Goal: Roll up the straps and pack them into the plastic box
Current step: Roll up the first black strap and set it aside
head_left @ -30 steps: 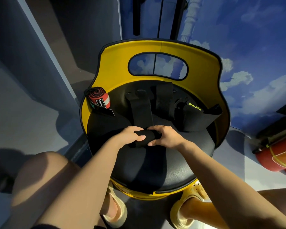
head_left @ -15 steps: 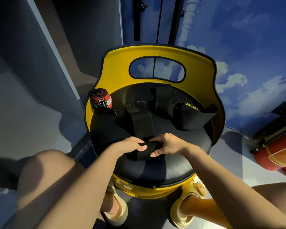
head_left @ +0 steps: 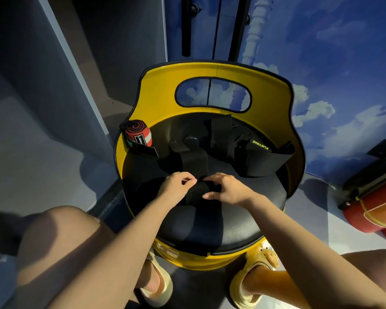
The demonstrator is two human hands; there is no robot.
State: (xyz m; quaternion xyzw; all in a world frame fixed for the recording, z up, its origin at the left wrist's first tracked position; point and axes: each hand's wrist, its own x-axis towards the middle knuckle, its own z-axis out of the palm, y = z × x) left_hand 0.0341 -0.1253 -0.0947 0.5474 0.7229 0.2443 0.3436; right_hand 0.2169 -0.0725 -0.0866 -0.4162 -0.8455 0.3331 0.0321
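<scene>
Strap roll (head_left: 197,192), black, long axis left-right at frame centre; I see left hand (head_left: 176,186) and right hand (head_left: 226,189) fingers curled round it.

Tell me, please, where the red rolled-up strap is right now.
In the head view, the red rolled strap sits at the seat's far-left edge, against the yellow chair back, well beyond the left hand.
</scene>
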